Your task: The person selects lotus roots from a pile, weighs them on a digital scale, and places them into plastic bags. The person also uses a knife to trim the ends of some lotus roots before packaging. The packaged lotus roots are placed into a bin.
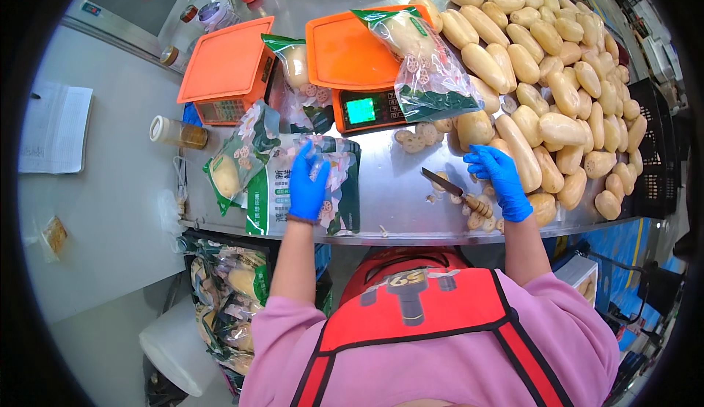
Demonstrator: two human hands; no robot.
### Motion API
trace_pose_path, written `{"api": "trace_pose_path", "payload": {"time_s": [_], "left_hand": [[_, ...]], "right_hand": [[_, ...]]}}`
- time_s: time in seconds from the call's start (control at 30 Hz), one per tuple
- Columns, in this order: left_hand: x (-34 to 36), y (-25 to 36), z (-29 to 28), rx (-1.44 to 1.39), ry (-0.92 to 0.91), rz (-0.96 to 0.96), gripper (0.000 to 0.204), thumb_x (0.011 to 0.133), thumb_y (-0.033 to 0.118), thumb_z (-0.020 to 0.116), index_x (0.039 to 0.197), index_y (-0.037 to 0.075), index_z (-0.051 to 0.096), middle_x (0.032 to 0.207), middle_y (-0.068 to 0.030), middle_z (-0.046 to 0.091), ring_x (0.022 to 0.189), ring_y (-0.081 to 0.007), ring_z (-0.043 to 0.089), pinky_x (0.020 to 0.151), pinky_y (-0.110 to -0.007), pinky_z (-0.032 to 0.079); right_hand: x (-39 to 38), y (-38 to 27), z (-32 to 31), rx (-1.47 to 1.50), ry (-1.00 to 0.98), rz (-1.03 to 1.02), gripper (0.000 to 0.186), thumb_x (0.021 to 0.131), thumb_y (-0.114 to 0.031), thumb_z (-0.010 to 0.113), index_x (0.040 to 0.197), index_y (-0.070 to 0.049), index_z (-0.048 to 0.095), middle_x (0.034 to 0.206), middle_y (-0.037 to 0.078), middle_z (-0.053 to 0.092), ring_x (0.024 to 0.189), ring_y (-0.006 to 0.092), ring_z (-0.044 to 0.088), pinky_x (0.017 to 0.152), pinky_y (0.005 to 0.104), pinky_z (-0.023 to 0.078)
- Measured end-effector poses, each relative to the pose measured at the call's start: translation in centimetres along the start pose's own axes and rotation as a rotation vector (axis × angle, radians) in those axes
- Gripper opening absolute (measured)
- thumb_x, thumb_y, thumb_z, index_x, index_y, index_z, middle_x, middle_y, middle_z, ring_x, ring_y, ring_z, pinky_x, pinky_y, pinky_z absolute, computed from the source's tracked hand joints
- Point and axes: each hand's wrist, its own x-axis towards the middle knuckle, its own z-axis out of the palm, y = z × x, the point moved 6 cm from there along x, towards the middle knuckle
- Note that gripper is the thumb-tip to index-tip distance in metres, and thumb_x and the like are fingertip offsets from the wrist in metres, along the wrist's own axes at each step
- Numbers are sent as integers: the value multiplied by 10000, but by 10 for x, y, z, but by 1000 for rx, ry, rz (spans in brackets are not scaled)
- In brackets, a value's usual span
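My left hand (309, 187), in a blue glove, lies over a stack of flat green-and-white printed plastic bags (341, 187), fingers spread. My right hand (501, 180), also blue-gloved, hovers beside the pile of peeled lotus roots (565, 99). Its fingers are loosely bent and nothing shows in them. Just below and left of it lies a knife (447, 182) with a wooden handle, among cut lotus root ends (477, 220). A filled bag of lotus root (226, 174) rests left of the stack. Another filled bag (422, 51) sits on the orange scale (345, 55), whose display glows green.
A second orange scale (224, 62) stands at the left, with a packed bag (297, 70) between the scales. A lidded jar (178, 133) lies nearby. Below the table edge stands a crate of packed bags (238, 290). A black crate (656, 150) is at the right.
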Motion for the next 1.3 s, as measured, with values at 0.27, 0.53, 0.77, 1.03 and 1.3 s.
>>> {"api": "trace_pose_path", "payload": {"time_s": [0.27,0.53,0.77,1.03,1.3], "left_hand": [[159,10,-26,-12,343,93,707,822,185,707,1380,-45,339,1412,-220,388,1247,-312,453,1028,-398,376],[279,-86,-49,617,238,-207,957,653,482,789,1339,-48,381,1336,-266,471,1199,-378,502,986,-428,428],[263,-61,-21,771,-241,-305,577,722,500,709,1025,11,657,980,-221,665,873,-368,645,707,-413,508],[227,13,-58,243,-121,-261,304,807,175,686,1044,-9,639,855,-66,654,760,-174,604,684,-336,478],[164,83,-95,-113,-104,-95,349,870,130,614,1189,-7,584,1071,-53,630,918,-137,584,790,-277,461]], "right_hand": [[-9,2,26,83,-76,51,372,959,-303,515,1179,-13,595,1025,101,671,840,136,626,785,276,503],[20,-26,71,176,-183,9,446,941,-377,537,1155,9,600,1029,103,671,860,153,629,781,285,502],[69,-29,94,327,-194,42,444,965,-331,498,1284,-21,489,1186,98,594,977,174,605,839,298,485],[119,-48,71,110,76,-383,182,951,-186,511,1066,-55,564,1022,45,602,930,142,569,827,285,473],[64,-129,53,276,8,-491,264,888,-127,576,1112,9,611,1052,81,645,951,193,612,868,317,475]]}}
